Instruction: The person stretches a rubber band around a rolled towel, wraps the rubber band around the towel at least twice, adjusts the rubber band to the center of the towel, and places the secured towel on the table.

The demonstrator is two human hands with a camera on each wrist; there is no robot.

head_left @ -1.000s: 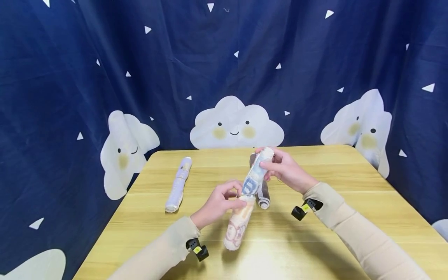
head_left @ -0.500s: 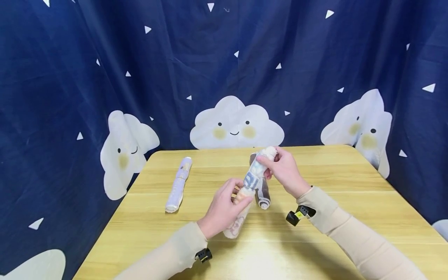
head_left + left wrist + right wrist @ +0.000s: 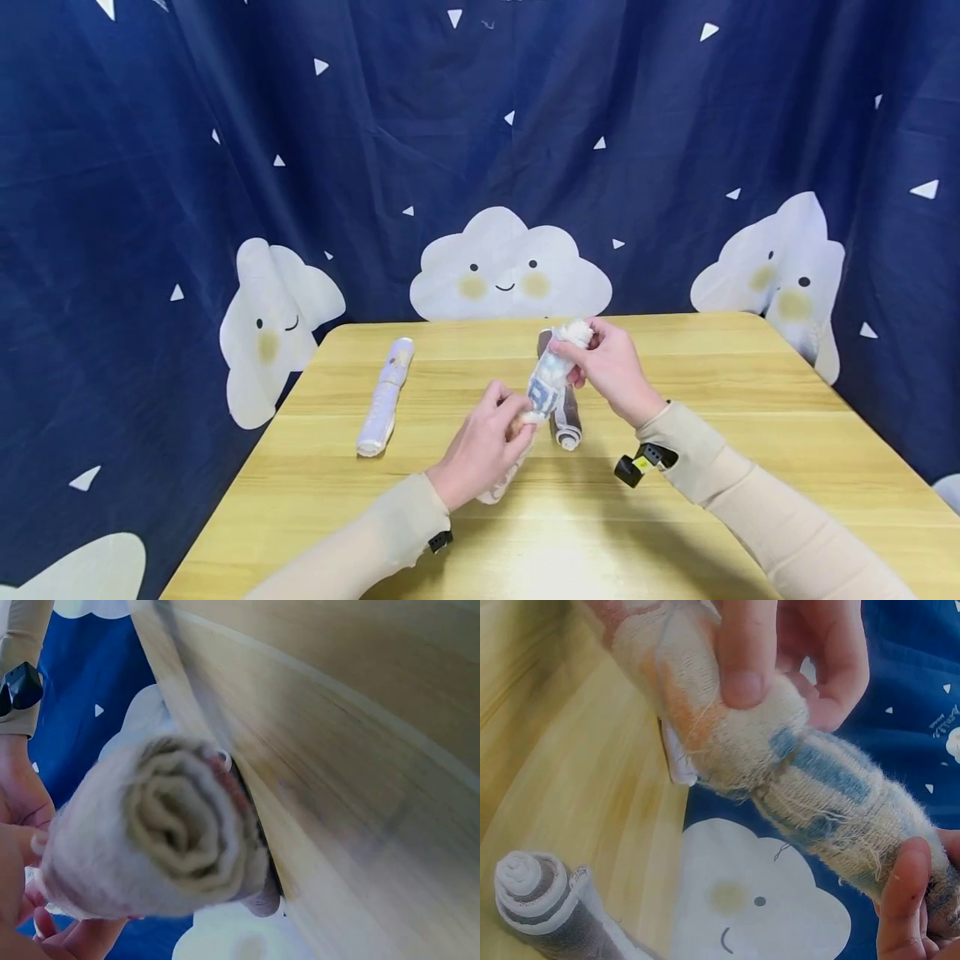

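Note:
Both hands hold a rolled towel (image 3: 547,387) slantwise above the table; it is whitish, with blue print on its far half, orange and reddish print on its near half, and a pinched-in waist between. My left hand (image 3: 480,446) grips the near half just below the waist and covers much of it. At the far end, my right hand (image 3: 613,367) pinches the roll between thumb and fingers. Loose threads fray around the waist (image 3: 769,776) in the right wrist view. The left wrist view faces the near end's spiral layers (image 3: 184,821).
A grey-brown rolled towel (image 3: 567,421) lies just behind the held one, partly covered by it. Farther left on the wooden table (image 3: 315,517) lies a lavender rolled towel (image 3: 385,398). A dark blue curtain (image 3: 360,150) with clouds surrounds the table.
My left hand has turned and closed more fully round the near half, hiding more of it. My right hand has shifted its hold to the roll's far end. The other two rolls stay put.

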